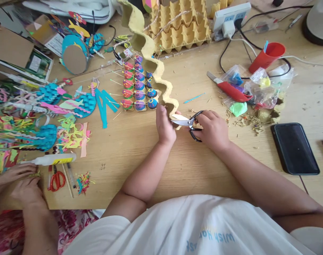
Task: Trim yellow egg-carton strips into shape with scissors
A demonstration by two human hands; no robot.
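Left edge, low: another person's hands rest near the desk's front edge, just below a glue bottle lying on its side. Red-handled scissors lie right of them, then a small heap of coloured bits. Above, we record blue woven pieces among paper scraps, and flat blue paper strips on the desk.

Left of centre: three columns of painted egg cups, red, purple and blue, with pins standing out of the red and purple ones.

Centre: a wavy cardboard strip runs from the top of the frame down to our left hand. We log that hand as closed on the strip's lower end, thumb upward. The black-handled scissors meet the strip at this end, blades pointing left. Our right hand is clamped on their handles, fingers at the loops.

Top centre: stacked egg trays. Below them, right of the strip, a thin blue stick lies on the desk.

Right: a red-handled knife lies against clear bags of coloured clay, cardboard crumbs below. A red cup leans above; a dark phone lies lower right.
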